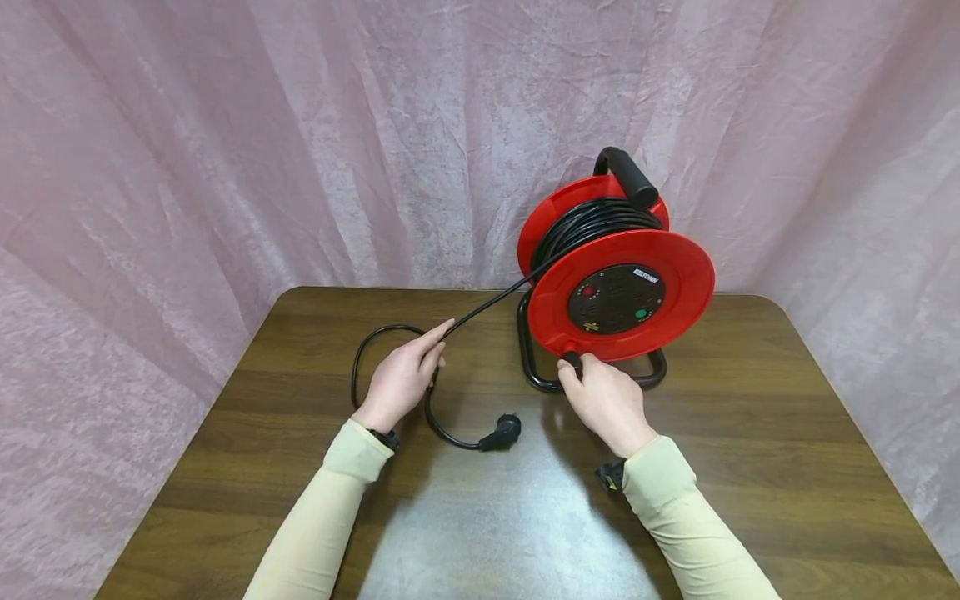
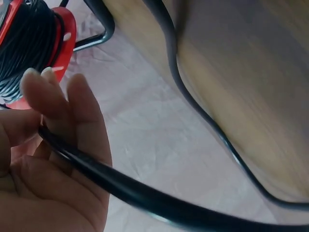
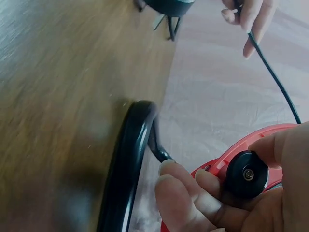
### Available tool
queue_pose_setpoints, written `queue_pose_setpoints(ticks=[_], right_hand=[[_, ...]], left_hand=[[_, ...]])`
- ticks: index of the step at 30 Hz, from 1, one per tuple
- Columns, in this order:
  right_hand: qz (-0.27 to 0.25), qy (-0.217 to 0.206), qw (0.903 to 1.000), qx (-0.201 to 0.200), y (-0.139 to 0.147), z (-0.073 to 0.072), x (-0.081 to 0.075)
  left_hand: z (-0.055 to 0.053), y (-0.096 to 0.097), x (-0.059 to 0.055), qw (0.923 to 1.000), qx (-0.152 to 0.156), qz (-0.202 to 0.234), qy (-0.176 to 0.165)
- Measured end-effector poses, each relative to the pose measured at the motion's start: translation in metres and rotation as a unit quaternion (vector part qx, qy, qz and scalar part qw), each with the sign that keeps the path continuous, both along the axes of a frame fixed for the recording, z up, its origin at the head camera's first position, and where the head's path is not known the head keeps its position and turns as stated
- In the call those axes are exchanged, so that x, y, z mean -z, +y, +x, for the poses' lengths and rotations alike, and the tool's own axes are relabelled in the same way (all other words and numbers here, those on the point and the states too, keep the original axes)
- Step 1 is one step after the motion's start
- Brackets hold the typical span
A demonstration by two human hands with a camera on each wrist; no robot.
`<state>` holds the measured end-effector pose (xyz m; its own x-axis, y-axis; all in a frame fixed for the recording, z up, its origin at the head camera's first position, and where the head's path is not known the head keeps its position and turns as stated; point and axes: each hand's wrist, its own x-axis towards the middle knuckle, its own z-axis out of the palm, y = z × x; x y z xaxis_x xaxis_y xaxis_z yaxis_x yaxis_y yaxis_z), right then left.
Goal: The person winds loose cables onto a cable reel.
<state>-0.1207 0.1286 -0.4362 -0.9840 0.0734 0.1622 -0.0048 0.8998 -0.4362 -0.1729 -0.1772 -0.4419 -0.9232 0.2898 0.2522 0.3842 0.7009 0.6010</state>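
A red cable reel (image 1: 686,279) wound with black cable stands at the back right of the table on a black tubular stand (image 3: 125,164). My right hand (image 1: 606,404) is at its lower front, thumb and fingers around the round black crank knob (image 3: 237,176). To the left, my left hand (image 1: 399,377) pinches the black cable (image 2: 116,181) between thumb and fingers, with the cable crossing the palm. From that hand the cable runs taut up to the reel. Its free end loops on the table and finishes in a black plug (image 1: 501,433) between the two hands.
The brown wooden table (image 1: 750,467) reaches back to a pink velvet curtain (image 1: 420,150), which hangs behind and on both sides. A black carrying handle (image 1: 633,179) tops the reel. Sockets and a green button sit on the reel's black front panel (image 1: 617,298).
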Motion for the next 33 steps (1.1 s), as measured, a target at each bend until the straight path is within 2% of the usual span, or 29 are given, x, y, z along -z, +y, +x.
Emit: queue_pose_setpoints(ticks=[8, 15, 19, 26, 33], right_hand=[[-0.006, -0.004, 0.9999, -0.012, -0.009, 0.001, -0.008], [-0.021, 0.005, 0.9994, -0.028, -0.018, 0.0, -0.017], [-0.023, 0.008, 0.9992, -0.033, -0.022, -0.001, -0.021], [-0.033, 0.009, 0.9982, -0.049, -0.028, -0.002, -0.028], [-0.051, 0.025, 0.9967, -0.058, -0.031, -0.003, -0.042]], left_hand=[[0.001, 0.01, -0.002, 0.9997, 0.018, 0.002, -0.014], [0.001, 0.009, 0.0, 0.9997, 0.015, 0.017, -0.013], [0.002, 0.01, 0.0, 0.9992, 0.026, 0.024, -0.021], [0.006, 0.011, 0.003, 0.9986, 0.037, 0.007, -0.038], [0.007, 0.01, 0.008, 0.9981, 0.053, 0.007, -0.029]])
